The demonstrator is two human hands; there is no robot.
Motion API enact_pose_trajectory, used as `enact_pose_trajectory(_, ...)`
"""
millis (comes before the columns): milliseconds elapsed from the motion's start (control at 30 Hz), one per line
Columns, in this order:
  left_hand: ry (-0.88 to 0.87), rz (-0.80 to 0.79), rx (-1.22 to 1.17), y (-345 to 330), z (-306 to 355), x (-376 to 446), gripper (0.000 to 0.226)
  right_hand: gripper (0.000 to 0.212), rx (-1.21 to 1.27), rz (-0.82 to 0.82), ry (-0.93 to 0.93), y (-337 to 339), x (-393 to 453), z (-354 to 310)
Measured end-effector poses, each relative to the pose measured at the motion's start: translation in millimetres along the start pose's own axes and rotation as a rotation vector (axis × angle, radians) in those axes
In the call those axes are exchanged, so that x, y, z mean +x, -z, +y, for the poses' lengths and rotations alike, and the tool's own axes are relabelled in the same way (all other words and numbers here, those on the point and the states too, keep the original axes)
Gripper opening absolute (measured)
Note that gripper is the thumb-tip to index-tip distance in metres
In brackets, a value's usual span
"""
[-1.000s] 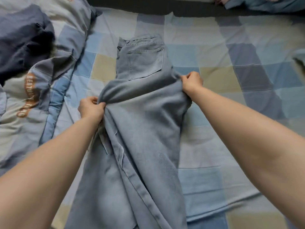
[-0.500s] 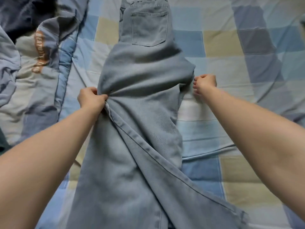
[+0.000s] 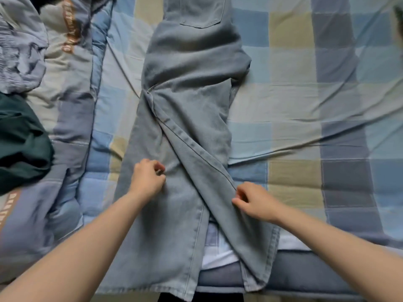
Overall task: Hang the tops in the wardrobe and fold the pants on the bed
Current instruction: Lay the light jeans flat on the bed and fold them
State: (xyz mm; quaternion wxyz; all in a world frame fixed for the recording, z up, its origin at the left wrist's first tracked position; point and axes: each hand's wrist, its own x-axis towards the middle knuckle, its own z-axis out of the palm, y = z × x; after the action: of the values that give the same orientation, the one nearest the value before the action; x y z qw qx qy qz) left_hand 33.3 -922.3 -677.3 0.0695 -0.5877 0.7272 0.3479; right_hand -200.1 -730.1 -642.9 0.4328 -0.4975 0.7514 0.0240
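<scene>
Jeans lie lengthwise down mid bed, hems at its near edge, legs crossed; left hand pinches the under leg w/ curled fingers, right hand pinches the crossing leg's seam edge, prob to pull legs straight before folding.

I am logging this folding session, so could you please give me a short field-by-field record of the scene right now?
surface: bed with checked sheet
garment: light blue jeans, laid lengthwise, back pocket up, legs towards the person
leg layout: the two legs cross near the hems, not aligned
left hand: fingers curled on the left leg; whether it pinches cloth is unclear
right hand: pinching the edge of the crossing leg
fold state: not yet folded
beside the jeans: dark green garment and rumpled quilt on the left
</scene>
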Motion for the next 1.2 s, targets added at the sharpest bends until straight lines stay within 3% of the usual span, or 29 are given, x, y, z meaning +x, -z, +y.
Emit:
enact_pose_trajectory(33, 0.015, 0.024, 0.061, 0, -12, -13, 0.028, 0.017, -0.003, 0.009, 0.028, -8, -9, 1)
enact_pose_trajectory(67, 0.049, 0.063, 0.099, 2, -23, -25, 0.034, 0.022, 0.01, 0.032, 0.024, -15, -13, 2)
enact_pose_trajectory(167, 0.226, 0.114, 0.072, 16, -64, -61, 0.055, 0.075, 0.161, 0.058, -0.082, -22, -17, 0)
enact_pose_trajectory(233, 0.291, 0.055, 0.032, 23, -91, -81, 0.063, 0.086, 0.161, 0.028, -0.156, -22, -12, -5)
enact_pose_trajectory(333, 0.298, -0.034, 0.019, 28, -118, -101, 0.058, 0.05, 0.115, -0.018, -0.282, -14, -4, -14)
enact_pose_trajectory(433, 0.177, 0.034, 0.013, 29, -127, -108, 0.041, 0.025, -0.047, 0.043, -0.206, -12, -13, -52)
enact_pose_trajectory(500, 0.105, 0.042, -0.093, 28, -119, -112, 0.023, 0.027, -0.112, 0.123, -0.121, -21, -31, -92)
enact_pose_trajectory(567, 0.221, -0.14, -0.507, 34, -105, -122, 0.002, 0.03, 0.102, 0.143, -0.028, -44, -53, -144)
enact_pose_trajectory(667, 0.481, -0.517, -0.975, 43, -95, -130, 0.044, 0.076, 0.545, -0.08, 0.047, -80, -69, -209)
enact_pose_trajectory(733, 0.511, -0.57, -0.991, 41, -100, -131, 0.044, 0.077, 0.573, -0.2, 0.117, -102, -73, -236)
enact_pose_trajectory(800, 0.436, -0.501, -0.869, 37, -112, -135, 0.024, 0.063, 0.613, -0.275, 0.163, -116, -79, -251)
enact_pose_trajectory(867, 0.326, -0.454, -0.717, 31, -124, -138, 0.019, 0.047, 0.739, -0.337, 0.128, -128, -85, -251)
enact_pose_trajectory(900, 0.283, -0.452, -0.649, 29, -133, -142, 0.019, 0.041, 0.77, -0.267, 0.087, -133, -88, -247)
enact_pose_trajectory(1000, 0.214, -0.426, -0.563, 32, -149, -152, 0.013, 0.027, 0.602, 0.311, -0.232, -144, -77, -203)
enact_pose_trajectory(1033, 0.211, -0.402, -0.557, 32, -156, -151, 0.011, 0.031, 0.539, 0.415, -0.346, -142, -73, -187)
enact_pose_trajectory(1100, 0.207, -0.364, -0.545, 32, -165, -149, 0.012, 0.051, 0.476, 0.383, -0.486, -141, -64, -161)
enact_pose_trajectory(1200, 0.18, -0.332, -0.511, 36, -169, -146, 0.011, 0.074, 0.496, 0.214, -0.443, -146, -46, -154)
